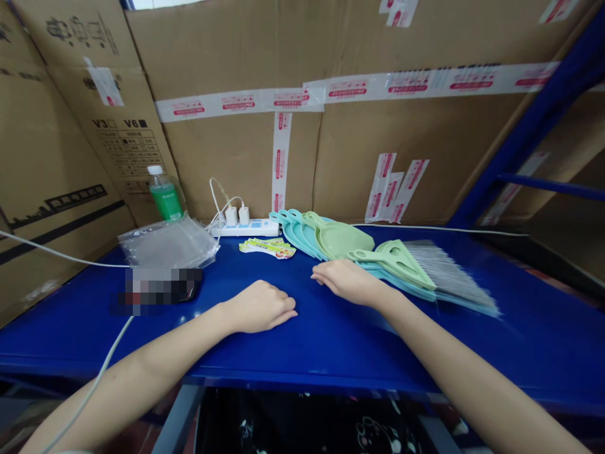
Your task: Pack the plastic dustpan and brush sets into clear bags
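Both our hands lie empty on the blue shelf (331,340), left hand (259,307) loosely curled, right hand (347,282) flat beside brushes (425,271).

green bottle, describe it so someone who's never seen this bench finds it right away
Start at the blue bench and go to its back left corner, against the cardboard boxes. Behind the pile of clear plastic bags stands the green bottle, left of the white power strip. It is the only upright thing there, with a white cap.
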`<state>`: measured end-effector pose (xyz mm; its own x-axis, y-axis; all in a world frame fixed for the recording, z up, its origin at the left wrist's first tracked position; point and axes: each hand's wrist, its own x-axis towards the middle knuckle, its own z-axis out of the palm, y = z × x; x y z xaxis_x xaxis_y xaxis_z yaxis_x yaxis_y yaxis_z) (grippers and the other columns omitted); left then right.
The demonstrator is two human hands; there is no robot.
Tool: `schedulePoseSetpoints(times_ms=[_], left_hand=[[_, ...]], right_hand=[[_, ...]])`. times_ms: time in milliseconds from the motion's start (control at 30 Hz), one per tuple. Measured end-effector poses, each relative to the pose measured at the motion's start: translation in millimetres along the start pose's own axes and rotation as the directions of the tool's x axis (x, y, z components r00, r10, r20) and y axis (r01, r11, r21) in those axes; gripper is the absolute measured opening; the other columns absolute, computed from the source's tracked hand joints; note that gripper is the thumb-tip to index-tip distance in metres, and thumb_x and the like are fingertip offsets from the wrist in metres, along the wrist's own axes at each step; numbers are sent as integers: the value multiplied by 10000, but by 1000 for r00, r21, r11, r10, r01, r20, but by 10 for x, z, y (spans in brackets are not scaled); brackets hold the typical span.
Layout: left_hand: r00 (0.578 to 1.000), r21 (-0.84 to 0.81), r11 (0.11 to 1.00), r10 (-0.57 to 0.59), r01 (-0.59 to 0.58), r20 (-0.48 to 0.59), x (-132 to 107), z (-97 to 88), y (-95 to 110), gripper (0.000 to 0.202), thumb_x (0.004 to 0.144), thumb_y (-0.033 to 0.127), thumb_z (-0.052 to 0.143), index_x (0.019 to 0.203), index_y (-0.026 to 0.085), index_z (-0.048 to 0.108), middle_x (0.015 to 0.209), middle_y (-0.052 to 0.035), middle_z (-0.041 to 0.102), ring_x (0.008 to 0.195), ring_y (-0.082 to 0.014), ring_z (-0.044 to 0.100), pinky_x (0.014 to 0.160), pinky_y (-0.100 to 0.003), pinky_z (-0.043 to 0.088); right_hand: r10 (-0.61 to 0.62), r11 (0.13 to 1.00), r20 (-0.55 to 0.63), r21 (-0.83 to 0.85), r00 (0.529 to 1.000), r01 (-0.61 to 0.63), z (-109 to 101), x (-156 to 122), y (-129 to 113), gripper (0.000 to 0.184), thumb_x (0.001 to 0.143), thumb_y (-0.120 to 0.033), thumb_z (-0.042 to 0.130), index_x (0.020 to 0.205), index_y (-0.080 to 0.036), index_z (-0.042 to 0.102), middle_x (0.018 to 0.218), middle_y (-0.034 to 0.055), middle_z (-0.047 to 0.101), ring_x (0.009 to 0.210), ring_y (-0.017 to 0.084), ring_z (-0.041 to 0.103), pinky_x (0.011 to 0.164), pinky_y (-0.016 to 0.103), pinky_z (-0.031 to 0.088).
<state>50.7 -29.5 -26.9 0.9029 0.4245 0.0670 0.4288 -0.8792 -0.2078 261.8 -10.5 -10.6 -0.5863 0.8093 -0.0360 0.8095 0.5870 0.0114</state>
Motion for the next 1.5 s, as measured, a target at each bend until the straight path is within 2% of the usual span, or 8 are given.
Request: schedulePoseSetpoints(times_ms=[233,467,800,1233,1367,1500], left_hand=[[1000,-9,1000,10,-10,-21,-4,7,-2,292,948,278,429,687,177,514,626,9,607,582,-149,597,523,-252,360],[1000,-12,1000,-4,4,2,-2,-12,4,286,944,278,441,690,173,519,629,6,611,583,-152,596,526,-248,358],[1000,3,1000,-5,5,22,-2,-24,14,283,947,280,435,700,176,527,646,7,619,593,-154,599,531,-254,368],[999,-32,999,9,-11,-48,-13,16,-4,305,955,278,407,680,180,496,611,10,595,573,-144,592,524,-247,356],[999,-18,1000,16,-17,-50,-12,11,-2,306,953,276,406,677,180,498,608,10,593,565,-145,587,519,-250,355],[999,19,1000,9,-9,-31,0,14,4,296,945,274,425,677,179,505,602,8,598,567,-149,590,519,-252,352]], right_hand=[[8,997,-14,78,1000,-7,7,-4,22,248,885,-49,385,936,-158,601,915,80,694,827,195,624,668,259,339],[-19,1000,-26,-1,999,19,-4,-11,2,244,958,-188,377,837,-168,587,859,83,686,772,200,613,627,276,308],[-39,999,-45,4,998,39,16,-11,12,322,976,-261,388,717,-172,557,782,59,664,726,177,590,613,264,297],[-53,998,-93,11,994,54,45,-9,52,193,888,-213,551,701,-172,568,763,32,615,686,155,541,592,255,299],[-90,996,-150,-8,985,90,50,-11,57,226,896,-225,532,688,-160,590,862,62,612,726,158,550,615,260,325],[-108,994,-150,-14,983,108,37,-9,46,290,935,-234,465,710,-154,629,800,65,634,766,184,576,647,278,338]])
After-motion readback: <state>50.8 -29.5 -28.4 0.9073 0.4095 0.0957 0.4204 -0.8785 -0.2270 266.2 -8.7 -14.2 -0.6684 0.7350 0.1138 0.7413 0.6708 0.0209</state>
